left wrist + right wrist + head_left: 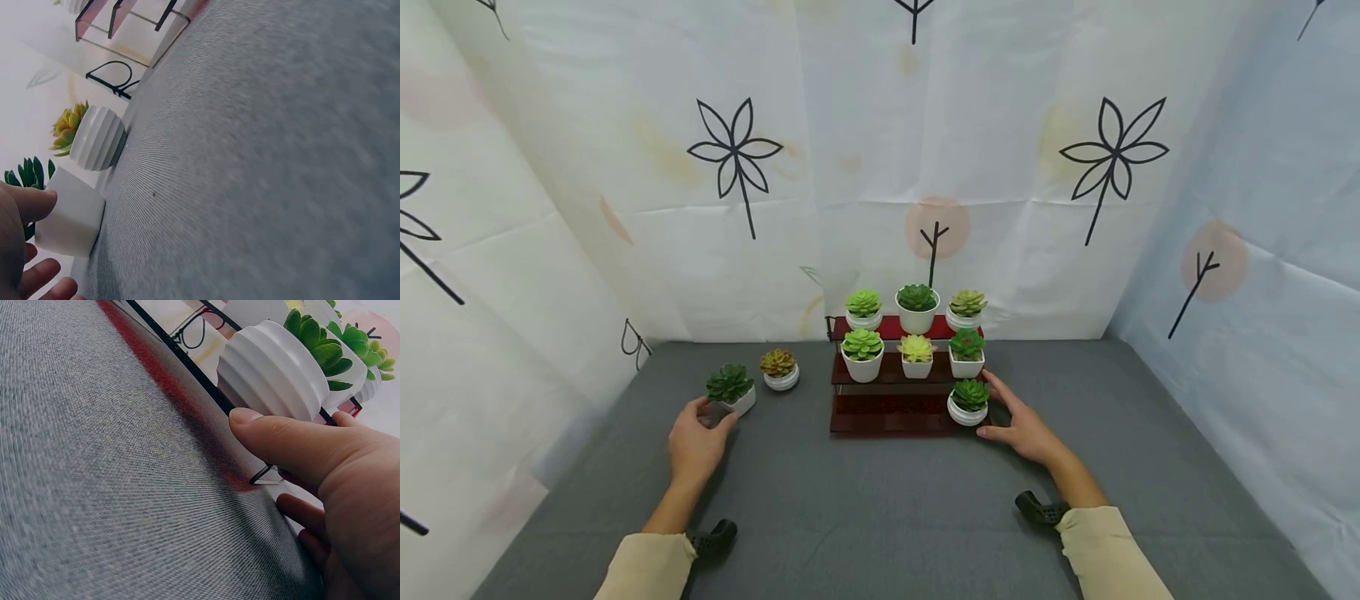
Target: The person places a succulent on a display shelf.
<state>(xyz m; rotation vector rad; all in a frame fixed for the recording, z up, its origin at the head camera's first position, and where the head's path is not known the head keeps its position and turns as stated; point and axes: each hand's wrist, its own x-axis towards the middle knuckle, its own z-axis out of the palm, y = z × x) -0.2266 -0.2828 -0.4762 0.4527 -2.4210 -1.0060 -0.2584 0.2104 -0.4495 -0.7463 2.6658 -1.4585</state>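
On the left of the table, my left hand [696,446] reaches round a dark green succulent [728,383] in a white angular pot [72,212]. The thumb lies close to the pot and the other fingers are spread; whether they touch it is unclear. A brownish-orange succulent [777,362] in a ribbed white pot [99,139] stands just beyond. My right hand [1026,429] is at the right end of a dark red tiered shelf [887,417], beside a green succulent [970,394] in a ribbed white pot [272,372] on the lowest tier. Its thumb extends along the shelf's front edge, below that pot.
Three potted succulents stand on the middle tier, including a light green one [862,343]. Three more are on the top tier, with a dark green one [917,297] in the middle. Patterned white cloth [865,167] hangs behind and beside the grey table [865,517].
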